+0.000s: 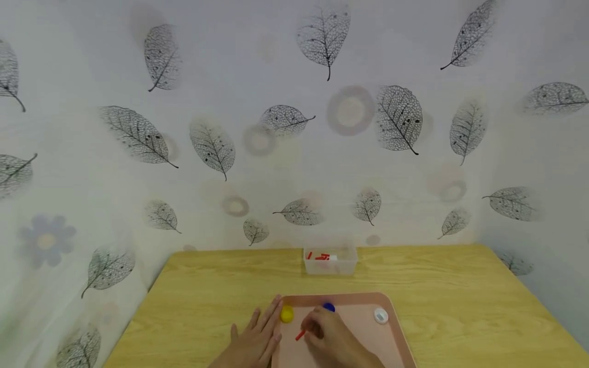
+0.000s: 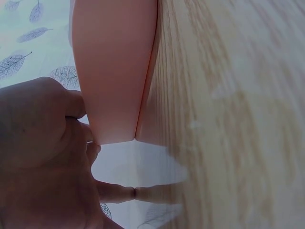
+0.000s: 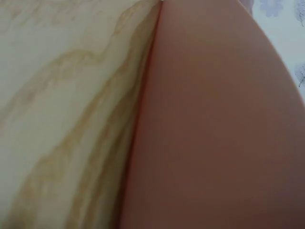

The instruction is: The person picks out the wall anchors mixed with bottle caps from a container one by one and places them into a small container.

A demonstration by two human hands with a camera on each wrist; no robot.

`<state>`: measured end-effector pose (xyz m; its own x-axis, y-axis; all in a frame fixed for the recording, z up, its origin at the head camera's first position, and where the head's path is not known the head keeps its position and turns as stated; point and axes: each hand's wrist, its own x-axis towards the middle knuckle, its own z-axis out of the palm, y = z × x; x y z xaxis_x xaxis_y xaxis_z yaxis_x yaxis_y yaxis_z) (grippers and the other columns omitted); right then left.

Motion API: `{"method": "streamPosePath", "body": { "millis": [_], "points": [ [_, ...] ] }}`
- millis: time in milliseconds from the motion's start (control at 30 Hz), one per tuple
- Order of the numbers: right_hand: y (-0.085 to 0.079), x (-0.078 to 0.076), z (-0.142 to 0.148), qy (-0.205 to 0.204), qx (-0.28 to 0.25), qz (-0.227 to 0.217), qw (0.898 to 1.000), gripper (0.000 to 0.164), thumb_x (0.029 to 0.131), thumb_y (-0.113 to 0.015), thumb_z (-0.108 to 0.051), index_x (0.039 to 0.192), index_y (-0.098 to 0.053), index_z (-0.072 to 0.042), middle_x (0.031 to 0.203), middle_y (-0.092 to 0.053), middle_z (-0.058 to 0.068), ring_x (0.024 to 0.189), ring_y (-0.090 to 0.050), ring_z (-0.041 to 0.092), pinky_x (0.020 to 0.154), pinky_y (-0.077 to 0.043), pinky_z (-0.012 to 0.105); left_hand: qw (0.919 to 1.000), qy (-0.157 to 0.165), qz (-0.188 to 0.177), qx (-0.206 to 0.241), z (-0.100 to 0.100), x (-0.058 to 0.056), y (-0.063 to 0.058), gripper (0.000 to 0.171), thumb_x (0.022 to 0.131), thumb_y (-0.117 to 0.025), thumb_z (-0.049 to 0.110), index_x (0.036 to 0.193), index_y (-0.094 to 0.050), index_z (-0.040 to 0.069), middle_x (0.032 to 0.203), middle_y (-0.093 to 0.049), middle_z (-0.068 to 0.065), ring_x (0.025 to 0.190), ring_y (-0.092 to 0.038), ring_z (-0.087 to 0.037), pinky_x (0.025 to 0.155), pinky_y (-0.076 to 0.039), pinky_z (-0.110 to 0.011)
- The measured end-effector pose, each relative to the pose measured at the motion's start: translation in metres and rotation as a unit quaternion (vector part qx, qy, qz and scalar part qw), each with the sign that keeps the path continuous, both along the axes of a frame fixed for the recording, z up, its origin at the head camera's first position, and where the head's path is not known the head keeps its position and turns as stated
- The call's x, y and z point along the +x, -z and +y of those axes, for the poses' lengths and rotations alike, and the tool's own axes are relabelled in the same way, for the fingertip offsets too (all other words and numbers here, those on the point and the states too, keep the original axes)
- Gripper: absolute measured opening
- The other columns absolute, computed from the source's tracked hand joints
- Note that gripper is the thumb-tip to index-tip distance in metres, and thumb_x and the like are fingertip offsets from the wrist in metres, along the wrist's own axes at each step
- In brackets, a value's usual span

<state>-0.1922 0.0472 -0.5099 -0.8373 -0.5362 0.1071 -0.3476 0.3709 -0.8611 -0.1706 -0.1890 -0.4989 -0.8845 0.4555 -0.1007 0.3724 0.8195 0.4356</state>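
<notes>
My right hand [image 1: 335, 338] is over the pink tray [image 1: 338, 298] and pinches a short red stick [image 1: 300, 335] between thumb and fingers. The stick points down to the left. My left hand [image 1: 257, 337] lies along the tray's left edge with its fingers extended and spread. In the left wrist view, fingers of the left hand [image 2: 43, 157] touch the rim of the tray [image 2: 114, 71]. Inside the tray, a yellow round piece [image 1: 287, 314] sits near the left hand. A blue round piece [image 1: 329, 307] is partly hidden behind the right hand.
On the tray's right side lies a white round piece [image 1: 381, 316] with a grey mark. A clear plastic box [image 1: 331, 268] with several red sticks and something white stands by the wall at the back of the wooden table [image 1: 221, 286]. The right wrist view shows the tray's outer wall [image 3: 214, 119].
</notes>
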Motion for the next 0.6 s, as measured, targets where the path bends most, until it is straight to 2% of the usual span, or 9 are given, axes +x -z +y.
{"method": "streamPosePath", "body": {
  "millis": [133, 233, 433, 600],
  "points": [
    [0.0024, 0.0006, -0.0032, -0.003, 0.011, -0.008, 1.0, 0.004, 0.091, -0.063, -0.015, 0.094, -0.065, -0.012, 0.084, -0.059, -0.008, 0.074, -0.055, 0.002, 0.063, -0.049, 0.02, 0.9999, -0.007, -0.008, -0.009, -0.0008, 0.0005, -0.0008, 0.059, 0.101, -0.016, 0.052, 0.154, -0.004, 0.028, 0.159, 0.001, 0.011, 0.136, -0.022, -0.046, 0.077, -0.011, -0.087],
    [0.004, 0.0005, -0.0051, -0.005, 0.013, 0.006, 1.0, 0.003, 0.091, -0.063, -0.014, 0.093, -0.065, -0.012, 0.082, -0.059, -0.009, 0.072, -0.055, 0.001, 0.061, -0.049, 0.02, 0.9998, -0.013, -0.011, -0.013, -0.0014, 0.0011, -0.0001, 0.06, 0.101, -0.015, 0.054, 0.154, -0.005, 0.029, 0.158, 0.002, 0.013, 0.136, -0.022, -0.045, 0.078, -0.011, -0.087],
    [0.0061, 0.0017, -0.0043, -0.011, 0.011, -0.013, 1.0, 0.004, 0.091, -0.064, -0.015, 0.092, -0.064, -0.011, 0.079, -0.059, -0.009, 0.066, -0.056, 0.002, 0.058, -0.05, 0.02, 0.9992, -0.026, -0.019, -0.022, 0.0001, 0.0027, 0.0011, 0.06, 0.099, -0.013, 0.057, 0.153, -0.007, 0.032, 0.158, 0.001, 0.016, 0.136, -0.023, -0.044, 0.08, -0.01, -0.086],
    [0.0066, 0.0011, -0.0028, -0.016, 0.009, 0.007, 1.0, 0.006, 0.091, -0.064, -0.016, 0.092, -0.063, -0.01, 0.078, -0.058, -0.01, 0.065, -0.055, 0.001, 0.056, -0.05, 0.02, 0.9993, -0.027, -0.013, -0.02, 0.0013, 0.0029, 0.0001, 0.059, 0.099, -0.014, 0.057, 0.153, -0.008, 0.032, 0.157, 0.0, 0.017, 0.136, -0.024, -0.043, 0.082, -0.011, -0.085]
  ]
}}
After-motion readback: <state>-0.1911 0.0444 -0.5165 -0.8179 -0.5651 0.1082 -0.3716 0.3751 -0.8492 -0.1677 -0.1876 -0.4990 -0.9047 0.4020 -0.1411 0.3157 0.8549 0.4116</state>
